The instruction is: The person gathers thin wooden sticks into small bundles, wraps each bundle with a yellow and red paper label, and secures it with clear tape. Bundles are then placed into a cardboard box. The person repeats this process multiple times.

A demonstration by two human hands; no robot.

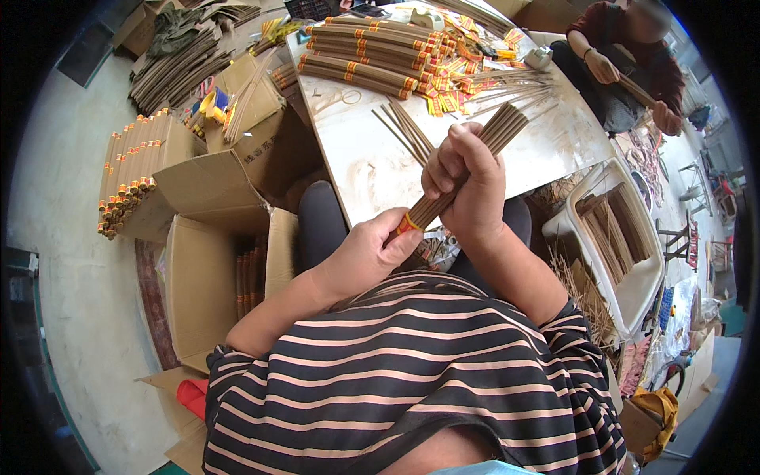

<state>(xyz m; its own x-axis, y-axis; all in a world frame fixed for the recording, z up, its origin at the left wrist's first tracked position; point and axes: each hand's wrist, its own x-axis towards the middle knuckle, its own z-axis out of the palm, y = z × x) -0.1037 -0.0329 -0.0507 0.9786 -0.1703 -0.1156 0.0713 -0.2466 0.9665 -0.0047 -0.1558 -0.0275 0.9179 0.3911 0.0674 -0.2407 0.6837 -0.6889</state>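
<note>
A bundle of brown incense sticks (502, 127) slants across in front of my body, its far end up to the right. My right hand (469, 178) is closed round the middle of it. At the near end my left hand (372, 245) grips the bundle where a red and yellow paper band (406, 224) wraps it. Just beyond my hands, several loose incense sticks (400, 131) lie on the white table (348, 170). Farther back on the table is a stack of banded incense bundles (368, 51), with red and yellow paper labels (455, 83) scattered beside it.
An open cardboard box (194, 277) with bundles inside stands at my left, near another stack of banded bundles (131, 170). A white bin (633, 305) of sticks is at my right. Across the table's right corner, another person (625, 63) holds a bundle.
</note>
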